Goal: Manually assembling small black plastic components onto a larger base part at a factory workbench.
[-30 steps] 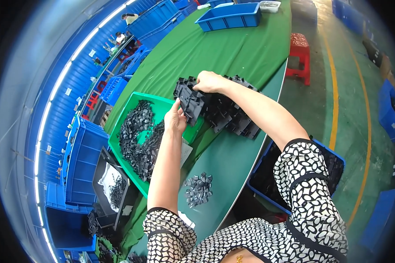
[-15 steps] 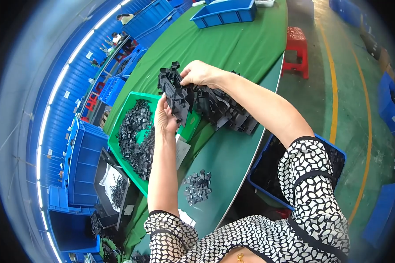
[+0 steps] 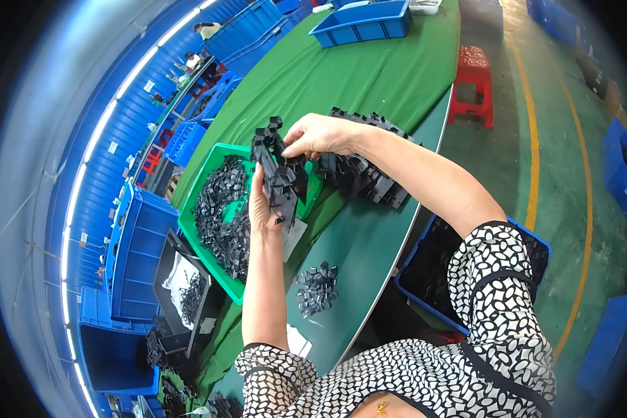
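Your left hand [image 3: 263, 209] holds a long black moulded plastic frame [image 3: 279, 171] upright above the near edge of the green plastic tray [image 3: 209, 244], its fingers wrapped and pressed around the frame's lower end. Your right hand [image 3: 320, 134] meets the frame's upper part, fingers pinching at a spot near its top; whether a small piece sits between them is hidden.

The tray lies on the green-covered desk [image 3: 369, 70] and is heaped with small black plastic clips [image 3: 223, 209]. Just beyond your right wrist runs a row of finished-looking black frames [image 3: 369, 174] laid on the desk, and a little pile of small dark blocks [image 3: 317, 289] lies nearer your body, well apart from both hands.

To do this well, I would judge that the left grip should stay low and firm so the frame does not twist, while the right fingertips press squarely rather than at an angle. Hold the frame over the tray so anything that slips falls back among the clips, not onto the floor or into the blue crate [image 3: 425, 272] beside your knee.
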Demonstrator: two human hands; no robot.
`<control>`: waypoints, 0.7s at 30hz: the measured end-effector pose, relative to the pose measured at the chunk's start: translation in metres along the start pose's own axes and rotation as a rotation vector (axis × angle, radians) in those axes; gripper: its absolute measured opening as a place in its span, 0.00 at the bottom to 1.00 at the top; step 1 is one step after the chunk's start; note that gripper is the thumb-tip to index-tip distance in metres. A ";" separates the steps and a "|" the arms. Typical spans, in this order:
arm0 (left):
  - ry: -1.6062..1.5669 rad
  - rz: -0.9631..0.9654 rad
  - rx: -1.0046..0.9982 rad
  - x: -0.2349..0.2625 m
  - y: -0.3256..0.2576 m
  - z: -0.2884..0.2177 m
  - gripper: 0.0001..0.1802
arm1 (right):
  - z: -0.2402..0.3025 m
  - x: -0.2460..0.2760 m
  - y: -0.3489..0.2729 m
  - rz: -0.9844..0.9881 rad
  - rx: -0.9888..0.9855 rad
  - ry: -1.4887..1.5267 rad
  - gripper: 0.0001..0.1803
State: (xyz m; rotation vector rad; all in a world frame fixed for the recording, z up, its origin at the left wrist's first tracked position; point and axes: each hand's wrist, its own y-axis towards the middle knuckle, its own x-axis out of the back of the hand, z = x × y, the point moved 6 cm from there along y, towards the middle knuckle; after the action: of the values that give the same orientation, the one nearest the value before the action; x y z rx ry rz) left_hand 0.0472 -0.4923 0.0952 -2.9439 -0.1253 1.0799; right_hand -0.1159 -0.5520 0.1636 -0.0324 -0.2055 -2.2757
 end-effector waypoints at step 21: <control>-0.209 -0.078 -0.038 -0.011 -0.105 -0.003 0.21 | -0.037 0.022 -0.005 -0.506 -0.287 -0.775 0.16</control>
State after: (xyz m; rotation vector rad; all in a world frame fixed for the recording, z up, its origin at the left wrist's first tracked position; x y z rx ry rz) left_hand 0.0328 -0.3885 0.1079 -2.8228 -0.2623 1.3852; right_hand -0.1321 -0.5713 0.1282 -1.1324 -0.3089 -2.6648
